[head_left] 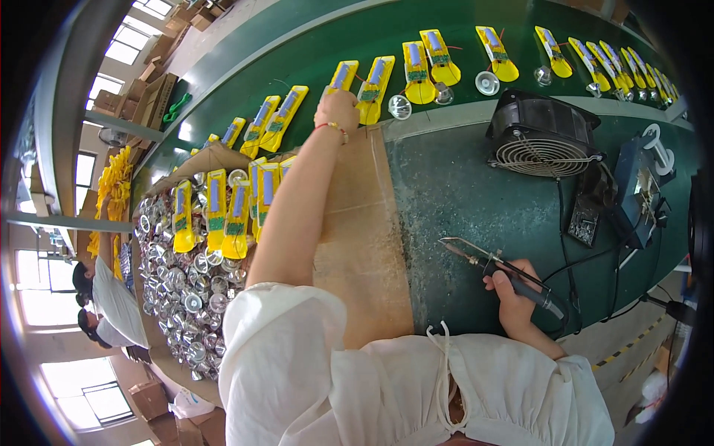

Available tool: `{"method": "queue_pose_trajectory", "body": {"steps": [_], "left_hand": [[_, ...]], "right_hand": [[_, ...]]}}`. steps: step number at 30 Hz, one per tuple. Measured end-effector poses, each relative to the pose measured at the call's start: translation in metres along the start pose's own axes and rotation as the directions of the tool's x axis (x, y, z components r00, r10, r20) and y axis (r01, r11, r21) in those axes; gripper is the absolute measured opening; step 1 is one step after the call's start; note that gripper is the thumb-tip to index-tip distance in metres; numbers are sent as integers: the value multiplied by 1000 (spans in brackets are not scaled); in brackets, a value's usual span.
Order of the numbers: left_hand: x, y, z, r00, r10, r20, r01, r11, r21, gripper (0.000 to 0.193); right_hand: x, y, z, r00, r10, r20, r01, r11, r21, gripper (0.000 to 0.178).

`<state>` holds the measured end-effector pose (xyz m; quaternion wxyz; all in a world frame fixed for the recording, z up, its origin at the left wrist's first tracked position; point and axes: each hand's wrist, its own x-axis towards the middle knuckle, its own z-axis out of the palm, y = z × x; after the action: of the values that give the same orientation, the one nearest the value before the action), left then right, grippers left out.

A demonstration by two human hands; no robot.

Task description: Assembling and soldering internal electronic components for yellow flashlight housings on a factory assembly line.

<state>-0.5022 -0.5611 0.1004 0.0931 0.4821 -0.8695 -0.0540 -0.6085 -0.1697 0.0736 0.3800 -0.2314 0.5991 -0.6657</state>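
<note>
Right hand around soldering iron

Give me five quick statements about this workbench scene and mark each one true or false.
1. The right hand holds a soldering iron. True.
2. The left hand rests in the person's lap. False: it reaches out to a yellow part on the green belt.
3. A black fan sits on the bench. True.
4. The yellow parts on the belt are stacked in one pile. False: they lie side by side in a row.
5. The box at the left holds shiny reflector cups. True.
</note>
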Motion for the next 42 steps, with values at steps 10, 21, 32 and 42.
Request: {"method": "queue_pose_trajectory", "body": {"steps": [10,21,32,42], "left_hand": [[-227,21,-26,997,-73,-4,69,952,-297,9],[-352,-61,-76,849,-394,-353,465,874,143,28],[-349,-25,-65,973,-161,-165,116,961,-253,9],[-339,31,-33,988,-154,2,120,761,-637,12]], "right_hand": [[-1,8,1,990,-134,-41,129,986,-105,15],[-5,10,3,978,-206,-22,205,978,-32,13],[-34,-2,14,980,-175,94,183,980,-75,17],[-47,-3,36,930,-159,333,226,958,-175,17]]}}
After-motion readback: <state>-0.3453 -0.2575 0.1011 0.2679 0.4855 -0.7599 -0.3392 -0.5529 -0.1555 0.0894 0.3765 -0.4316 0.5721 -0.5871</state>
